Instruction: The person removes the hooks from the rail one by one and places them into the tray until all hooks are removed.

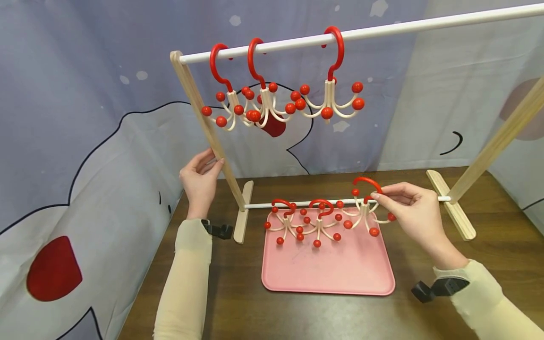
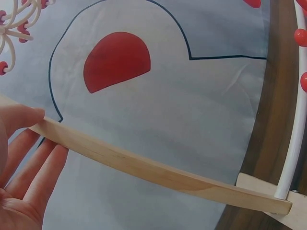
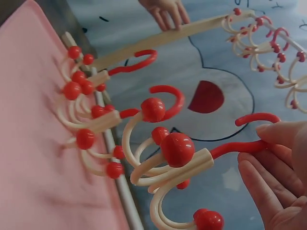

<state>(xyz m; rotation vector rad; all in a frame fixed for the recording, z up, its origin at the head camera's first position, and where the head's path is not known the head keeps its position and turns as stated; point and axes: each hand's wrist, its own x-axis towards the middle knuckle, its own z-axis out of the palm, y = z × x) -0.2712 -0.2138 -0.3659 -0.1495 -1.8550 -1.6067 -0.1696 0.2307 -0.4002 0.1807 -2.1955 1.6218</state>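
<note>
Left hand: thumb and fingers pinching the left post; well apart from the held hanger.

Upper rail: white, carrying three hung hangers toward its left end.

Pink tray: set on the table; bears a left tray hanger and a right tray hanger, hooks uppermost, just beside each other.

Held hanger: one, red hook and red ball tips; over the tray's far right corner, stem near upright, hook at top opening leftward. Upper rail above it, well apart. Contact of ball tips with tray: cannot tell.

Right hand: thumb and fingers pinching the hook at its right side; stem lies left of and below the fingertips.
</note>
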